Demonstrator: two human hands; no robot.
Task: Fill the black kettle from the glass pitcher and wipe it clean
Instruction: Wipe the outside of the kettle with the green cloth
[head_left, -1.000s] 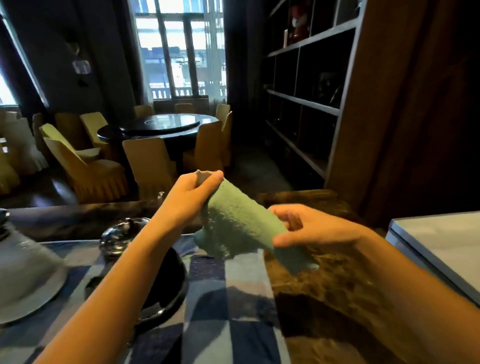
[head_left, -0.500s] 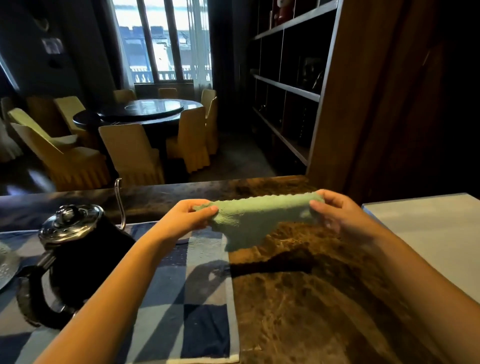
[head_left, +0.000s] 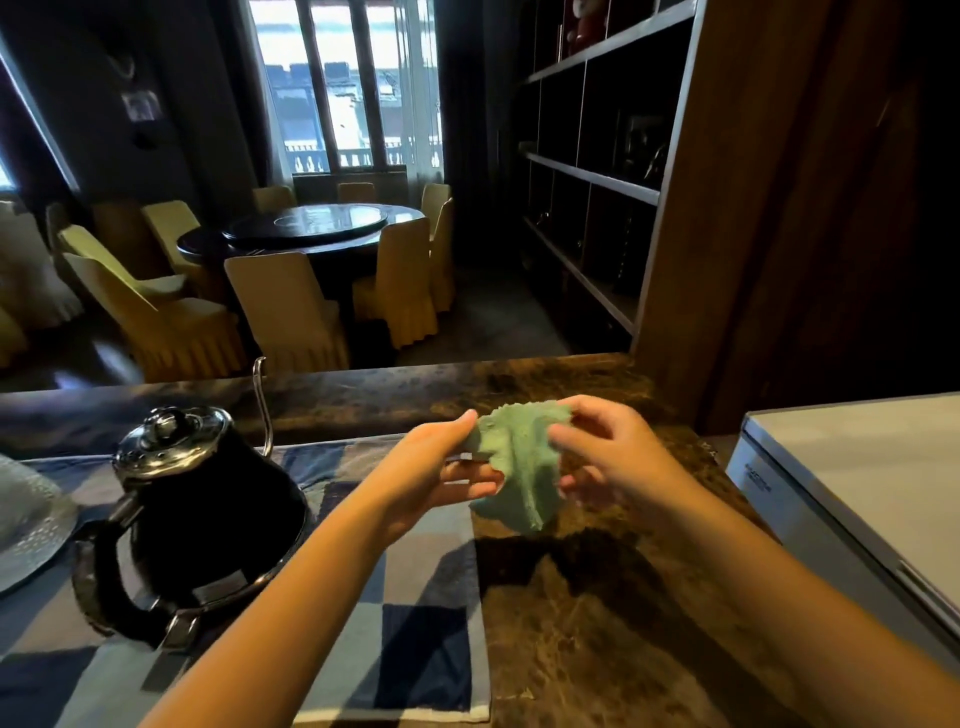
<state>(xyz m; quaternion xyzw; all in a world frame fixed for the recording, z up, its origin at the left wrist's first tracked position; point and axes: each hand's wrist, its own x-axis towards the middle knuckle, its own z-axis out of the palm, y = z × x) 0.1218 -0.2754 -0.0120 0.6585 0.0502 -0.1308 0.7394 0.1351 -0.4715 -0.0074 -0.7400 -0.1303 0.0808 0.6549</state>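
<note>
A green cloth (head_left: 517, 467) hangs bunched between both hands above the brown marble counter (head_left: 597, 623). My left hand (head_left: 436, 473) pinches its left edge and my right hand (head_left: 608, 457) grips its right edge, the two hands close together. The black kettle (head_left: 208, 519), with a shiny steel lid, thin gooseneck spout and black handle, stands on the blue checked mat (head_left: 415, 623) to the left of my left forearm. The rim of a clear glass pitcher (head_left: 26, 519) shows at the far left edge.
A grey flat-topped appliance (head_left: 857, 493) sits at the right end of the counter. A dark wooden shelf unit (head_left: 597, 182) rises behind on the right. Beyond the counter are a round table (head_left: 311, 228) and yellow-covered chairs.
The hands have come together, so the cloth that was stretched flat between them now hangs bunched. The view has shifted, showing more of the kettle.
</note>
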